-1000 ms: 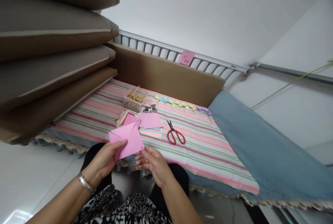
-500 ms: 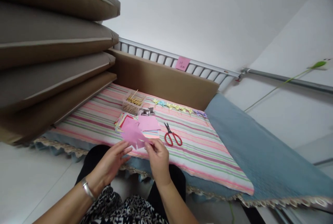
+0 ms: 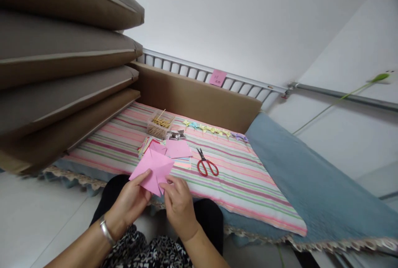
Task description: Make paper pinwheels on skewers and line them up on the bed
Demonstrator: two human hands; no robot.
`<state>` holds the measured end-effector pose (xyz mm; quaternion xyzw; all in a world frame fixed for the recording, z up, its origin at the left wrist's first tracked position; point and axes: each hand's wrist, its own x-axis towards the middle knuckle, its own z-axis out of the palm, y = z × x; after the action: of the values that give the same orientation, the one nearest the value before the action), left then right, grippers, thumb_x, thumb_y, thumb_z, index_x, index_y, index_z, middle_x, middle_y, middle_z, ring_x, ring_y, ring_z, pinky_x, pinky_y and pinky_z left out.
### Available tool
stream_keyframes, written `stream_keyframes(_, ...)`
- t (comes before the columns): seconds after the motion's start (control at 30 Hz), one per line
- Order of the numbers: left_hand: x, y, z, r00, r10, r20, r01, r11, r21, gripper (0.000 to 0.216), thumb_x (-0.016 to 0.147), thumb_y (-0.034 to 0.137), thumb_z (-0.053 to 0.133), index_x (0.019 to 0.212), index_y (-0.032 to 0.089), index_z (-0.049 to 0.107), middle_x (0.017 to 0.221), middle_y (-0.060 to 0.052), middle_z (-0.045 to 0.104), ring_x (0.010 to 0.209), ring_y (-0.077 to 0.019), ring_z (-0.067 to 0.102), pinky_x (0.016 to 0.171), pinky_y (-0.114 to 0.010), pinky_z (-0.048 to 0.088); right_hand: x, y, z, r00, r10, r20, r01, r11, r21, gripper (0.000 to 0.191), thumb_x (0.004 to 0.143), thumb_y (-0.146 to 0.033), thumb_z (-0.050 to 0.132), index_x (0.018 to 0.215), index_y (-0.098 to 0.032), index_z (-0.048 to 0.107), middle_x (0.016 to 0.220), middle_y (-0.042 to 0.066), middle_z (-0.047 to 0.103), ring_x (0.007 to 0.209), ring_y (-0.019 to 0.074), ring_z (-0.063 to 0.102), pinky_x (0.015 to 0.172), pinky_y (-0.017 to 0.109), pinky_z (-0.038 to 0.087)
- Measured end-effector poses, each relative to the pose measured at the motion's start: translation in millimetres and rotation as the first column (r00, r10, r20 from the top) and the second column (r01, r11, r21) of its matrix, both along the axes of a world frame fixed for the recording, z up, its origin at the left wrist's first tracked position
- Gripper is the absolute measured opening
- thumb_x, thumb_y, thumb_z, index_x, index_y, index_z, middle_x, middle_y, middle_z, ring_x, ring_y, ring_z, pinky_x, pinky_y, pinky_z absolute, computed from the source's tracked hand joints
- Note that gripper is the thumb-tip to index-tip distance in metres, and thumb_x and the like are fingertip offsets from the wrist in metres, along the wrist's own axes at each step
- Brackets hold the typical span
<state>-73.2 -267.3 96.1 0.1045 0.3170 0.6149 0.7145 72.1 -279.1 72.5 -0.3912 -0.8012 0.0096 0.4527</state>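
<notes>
Both my hands hold a folded pink paper square (image 3: 153, 169) just above the near edge of the striped cloth (image 3: 245, 185). My left hand (image 3: 132, 201) pinches its left side, thumb on top. My right hand (image 3: 178, 202) grips its lower right corner with closed fingers. Behind the paper lies a stack of coloured paper sheets (image 3: 170, 152) with pink ones on top.
Red-handled scissors (image 3: 205, 164) lie right of the sheets. A clear box of toothpicks (image 3: 159, 125) and a row of small folded paper shapes (image 3: 214, 130) sit further back, before a brown board. Stacked brown cushions (image 3: 62, 73) overhang the left. A blue blanket (image 3: 304, 181) covers the right.
The pink paper was lowered towards the cloth and turned between my hands; it is now raised again, diamond-wise, with my right hand gripping its lower right corner.
</notes>
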Motion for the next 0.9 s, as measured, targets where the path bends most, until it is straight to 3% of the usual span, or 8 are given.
stream_keyframes(0.13,-2.7,0.7,7.3,1.0,0.024,-0.013,-0.024,0.999,-0.022,0.024,0.082,0.003,0.054,0.105,0.005,0.062,0.089,-0.013,0.073,0.072,-0.0169,0.068,0.066,-0.026,0.059,13.6,0.2,0.4,0.986,-0.036,-0.161,0.02,0.995,-0.1,0.026,0.086,-0.007,0.049,0.101,-0.02,0.065,0.106,0.01,0.061,0.1,0.0193,0.058,0.087,0.033,0.05)
stream_keyframes(0.3,-0.1,0.3,14.5,1.0,0.007,-0.018,-0.007,1.0,0.0,0.025,0.083,0.003,0.051,0.106,0.005,0.061,0.087,-0.013,0.073,0.07,-0.0173,0.069,0.066,-0.026,0.059,19.0,-5.8,8.6,0.974,-0.03,-0.225,0.0,0.991,-0.133,0.022,0.087,-0.01,0.052,0.101,-0.022,0.065,0.103,0.008,0.061,0.099,0.0187,0.06,0.085,0.032,0.051)
stream_keyframes(0.57,1.6,0.1,17.3,0.997,-0.073,0.022,0.072,0.997,0.035,0.036,0.084,0.006,0.051,0.119,0.004,0.055,0.095,-0.014,0.073,0.086,-0.0227,0.07,0.072,-0.029,0.059,11.3,-11.0,11.5,0.99,-0.006,-0.141,-0.001,0.999,-0.047,0.025,0.084,-0.007,0.053,0.098,-0.023,0.068,0.104,0.008,0.062,0.096,0.0197,0.058,0.083,0.036,0.051)
stream_keyframes(0.9,4.8,-2.2,10.4,0.993,-0.107,0.049,0.105,0.994,0.034,0.041,0.083,0.005,0.052,0.124,0.006,0.052,0.1,-0.014,0.072,0.091,-0.0235,0.069,0.074,-0.031,0.058,1.1,-8.8,12.9,1.0,-0.016,-0.018,0.017,0.999,0.049,0.025,0.082,-0.006,0.054,0.092,-0.022,0.07,0.134,0.01,0.046,0.129,0.0264,0.036,0.102,0.048,0.04)
